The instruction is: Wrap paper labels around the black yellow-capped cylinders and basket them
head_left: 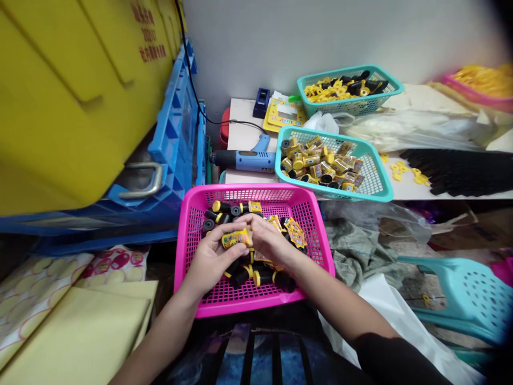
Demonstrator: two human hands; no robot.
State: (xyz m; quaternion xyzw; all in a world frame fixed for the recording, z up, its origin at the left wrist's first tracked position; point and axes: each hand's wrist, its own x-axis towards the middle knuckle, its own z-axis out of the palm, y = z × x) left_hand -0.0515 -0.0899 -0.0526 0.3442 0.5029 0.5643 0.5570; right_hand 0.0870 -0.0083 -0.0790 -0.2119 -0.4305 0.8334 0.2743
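Head view: both hands hold one yellow-labelled tube [235, 238] over the pink basket [185, 251], centre of frame.
Left hand [210, 261] curls closed under the tube; right hand [267, 239] pinches its right end, seemingly pressing the label on. Pink basket holds black tubes [240, 276] and loose labels [295, 233]; teal basket [375, 188], upper right, holds labelled tubes [320, 163].

Pink basket [188, 256]: glossy moulded plastic mesh. Labelled tube [235, 238]: shiny printed yellow wrap. Teal basket [379, 190] at the desk's [240, 133] front edge: the same smooth plastic mesh. Desk top: white, matt, smooth. Handle [160, 175] on the blue crate [176, 133]: dull grey metal against hard ribbed plastic. Crumpled bags [420, 128] toward the desk's right edge: thin, translucent, glossy film.
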